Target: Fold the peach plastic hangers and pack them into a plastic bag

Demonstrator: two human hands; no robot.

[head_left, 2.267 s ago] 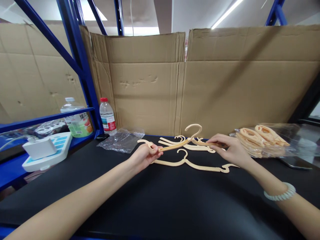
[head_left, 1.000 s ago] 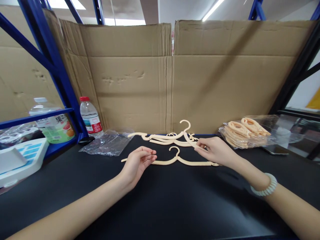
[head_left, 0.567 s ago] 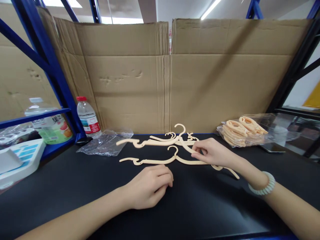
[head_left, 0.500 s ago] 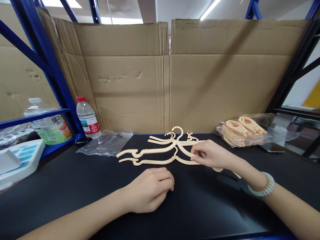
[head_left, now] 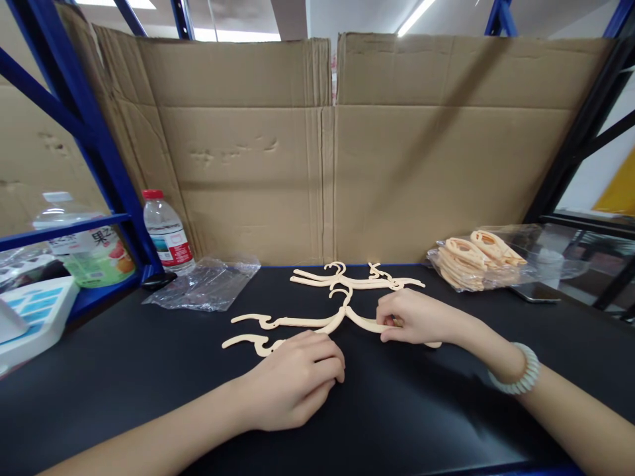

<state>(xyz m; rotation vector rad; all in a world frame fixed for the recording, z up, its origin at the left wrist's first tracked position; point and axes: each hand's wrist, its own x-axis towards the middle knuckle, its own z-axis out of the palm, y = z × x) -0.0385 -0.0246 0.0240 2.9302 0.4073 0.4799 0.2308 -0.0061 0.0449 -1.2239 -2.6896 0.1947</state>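
Two cream plastic hangers [head_left: 297, 322] lie almost stacked on the black table [head_left: 397, 416], hooks pointing away from me. My right hand [head_left: 417, 317] pinches their right arm just right of the hook. My left hand [head_left: 297, 373] rests on the table as a loose fist, knuckles up. It covers the middle of the nearer hanger, whose left tip [head_left: 245, 342] sticks out beside it. I cannot make out whether its fingers grip that hanger. More cream hangers [head_left: 354, 279] lie in a small pile behind, near the cardboard.
A cardboard wall [head_left: 327, 152] closes the back. An empty clear bag [head_left: 203, 284] and a water bottle [head_left: 166, 231] sit back left by a blue rack post [head_left: 94, 145]. A clear bag of hangers [head_left: 471, 258] and a phone [head_left: 538, 294] sit at the right.
My right hand has drawn the held hanger toward me and laid it by the one on the table. My left hand let go, came back and now rests as a fist.
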